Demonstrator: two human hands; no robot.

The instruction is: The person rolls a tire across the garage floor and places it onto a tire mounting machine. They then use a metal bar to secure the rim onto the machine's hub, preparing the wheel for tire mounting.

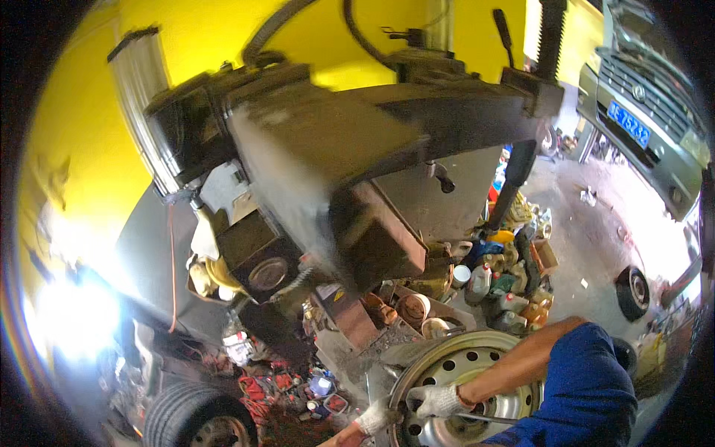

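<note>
A beige steel wheel rim point(447, 365) with round holes lies at the lower middle. My right hand point(441, 401), in a whitish knit glove, reaches over it from the right with curled fingers; what they hold, if anything, is hidden. A thin metal rod point(488, 420) runs across the rim just below that hand; I cannot tell whether the hand touches it. My left hand point(375, 419), also gloved, is closed at the rim's left edge, its fingers dark and partly blurred.
A tyre changer point(320, 134) with a broad arm stands ahead, over the rim. A tyre point(197, 413) lies at lower left beside red clutter point(268, 387). Jugs and bottles point(510, 302) crowd the floor beyond. A vehicle point(648, 112) and another tyre point(633, 293) are at right.
</note>
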